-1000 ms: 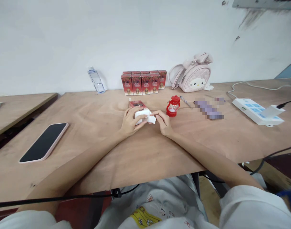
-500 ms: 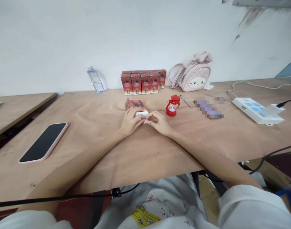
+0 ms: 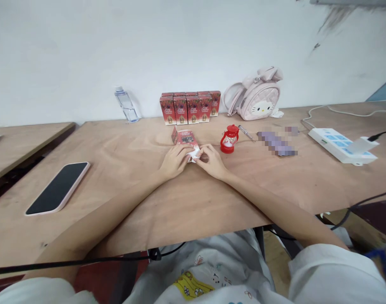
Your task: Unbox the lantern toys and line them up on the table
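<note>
A small red printed carton (image 3: 186, 137) lies on the table between my hands, its white end flaps turned toward me. My left hand (image 3: 176, 161) is closed on the left side of that end, fingers over the carton. From the right, my right hand (image 3: 212, 162) pinches the white flap with thumb and forefinger. My fingertips partly hide the flaps, and the inside of the carton cannot be seen. Just right of my right hand stands a small red lantern (image 3: 229, 139), upright.
Several red cartons (image 3: 186, 109) stand in rows by the wall, with a clear bottle (image 3: 127, 105) to their left and a pink bag (image 3: 259, 99) to their right. A screwdriver (image 3: 246, 133), a blurred purple item (image 3: 277, 143), a white power strip (image 3: 341, 145) and a phone (image 3: 58, 188) also lie here.
The red carton has shifted slightly right and turned, showing more of its printed face. My left hand has slid along its side; my right fingers have moved onto the white flap.
</note>
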The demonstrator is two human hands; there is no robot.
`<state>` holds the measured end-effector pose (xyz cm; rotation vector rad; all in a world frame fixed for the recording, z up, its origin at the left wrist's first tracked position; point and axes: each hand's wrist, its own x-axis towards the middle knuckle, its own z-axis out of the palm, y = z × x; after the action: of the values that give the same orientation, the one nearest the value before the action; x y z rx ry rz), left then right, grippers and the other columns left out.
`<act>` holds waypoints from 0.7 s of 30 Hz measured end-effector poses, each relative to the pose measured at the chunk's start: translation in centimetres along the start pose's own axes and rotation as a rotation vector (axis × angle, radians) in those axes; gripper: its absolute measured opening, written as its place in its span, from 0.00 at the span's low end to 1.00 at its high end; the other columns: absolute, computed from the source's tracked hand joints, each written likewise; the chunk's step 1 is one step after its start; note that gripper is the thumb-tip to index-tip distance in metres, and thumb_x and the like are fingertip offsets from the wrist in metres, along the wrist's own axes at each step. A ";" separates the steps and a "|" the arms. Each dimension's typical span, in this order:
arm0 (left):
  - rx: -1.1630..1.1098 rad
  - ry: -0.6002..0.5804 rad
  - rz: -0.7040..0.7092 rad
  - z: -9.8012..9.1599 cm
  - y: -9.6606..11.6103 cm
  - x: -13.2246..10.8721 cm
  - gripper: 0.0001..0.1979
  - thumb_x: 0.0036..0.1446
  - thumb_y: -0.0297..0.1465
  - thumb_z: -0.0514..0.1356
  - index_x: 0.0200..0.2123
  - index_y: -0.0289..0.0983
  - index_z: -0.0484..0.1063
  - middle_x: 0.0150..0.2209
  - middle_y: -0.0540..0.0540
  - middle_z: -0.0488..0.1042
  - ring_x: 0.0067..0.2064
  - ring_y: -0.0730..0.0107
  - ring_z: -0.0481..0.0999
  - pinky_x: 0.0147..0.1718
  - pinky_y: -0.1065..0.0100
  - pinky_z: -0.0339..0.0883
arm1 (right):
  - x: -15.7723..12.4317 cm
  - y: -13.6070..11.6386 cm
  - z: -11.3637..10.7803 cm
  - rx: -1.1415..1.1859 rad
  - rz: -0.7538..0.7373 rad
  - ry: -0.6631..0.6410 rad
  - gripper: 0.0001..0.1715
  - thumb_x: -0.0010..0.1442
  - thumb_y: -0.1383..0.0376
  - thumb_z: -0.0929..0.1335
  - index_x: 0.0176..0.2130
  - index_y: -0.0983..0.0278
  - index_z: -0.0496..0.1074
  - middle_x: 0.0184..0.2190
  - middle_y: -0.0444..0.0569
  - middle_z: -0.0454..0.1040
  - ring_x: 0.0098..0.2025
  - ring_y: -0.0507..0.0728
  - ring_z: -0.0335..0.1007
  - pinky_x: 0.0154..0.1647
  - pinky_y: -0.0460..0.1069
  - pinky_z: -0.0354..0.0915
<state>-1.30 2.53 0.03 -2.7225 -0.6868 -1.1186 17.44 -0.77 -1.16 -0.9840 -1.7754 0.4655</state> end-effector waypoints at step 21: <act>-0.027 0.002 0.031 0.0 -0.4 -0.2 0.16 0.57 0.27 0.55 0.49 0.38 0.66 0.51 0.39 0.69 0.52 0.57 0.69 0.51 0.54 0.66 | 0.0 -0.2 -0.4 0.023 -0.079 -0.003 0.08 0.57 0.61 0.68 0.32 0.62 0.68 0.39 0.49 0.64 0.42 0.55 0.69 0.42 0.51 0.73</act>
<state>-1.59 2.81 -0.17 -2.7442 -0.6320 -1.1317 17.73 -1.00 -0.83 -0.8937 -1.8010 0.4366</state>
